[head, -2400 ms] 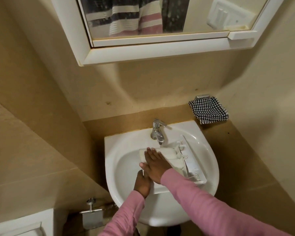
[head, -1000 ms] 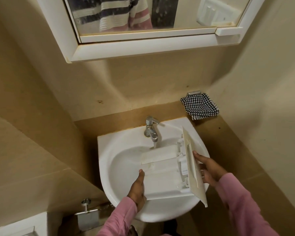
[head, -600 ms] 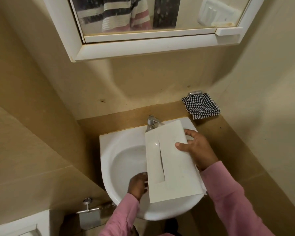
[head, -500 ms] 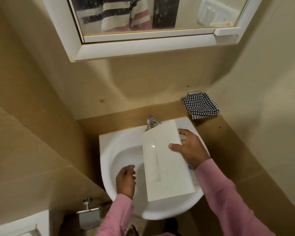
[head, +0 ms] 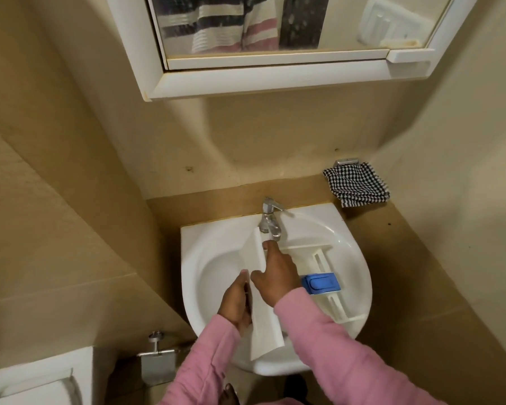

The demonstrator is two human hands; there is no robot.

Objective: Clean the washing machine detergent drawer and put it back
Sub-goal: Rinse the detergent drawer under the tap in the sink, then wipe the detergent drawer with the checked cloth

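The white detergent drawer [head: 323,258] lies in the white sink [head: 205,244], open side up, its compartments and a blue insert [head: 320,283] showing at the right. Its flat front panel [head: 259,287] stands on edge at the left, under the chrome tap [head: 270,219]. My left hand [head: 235,302] grips the panel's left face near its lower half. My right hand [head: 275,276] holds the panel from the right, with fingers reaching up to its top by the spout. Both sleeves are pink.
A black-and-white checked cloth [head: 355,187] hangs on a wall holder at the back right. A white mirror cabinet [head: 263,74] juts out overhead. At lower left are a toilet cistern [head: 38,378] and a metal paper holder [head: 158,358].
The drawer has been turned over: its front panel faced up, and now it stands at the left with the compartments and blue insert up. Both hands have moved to the panel.
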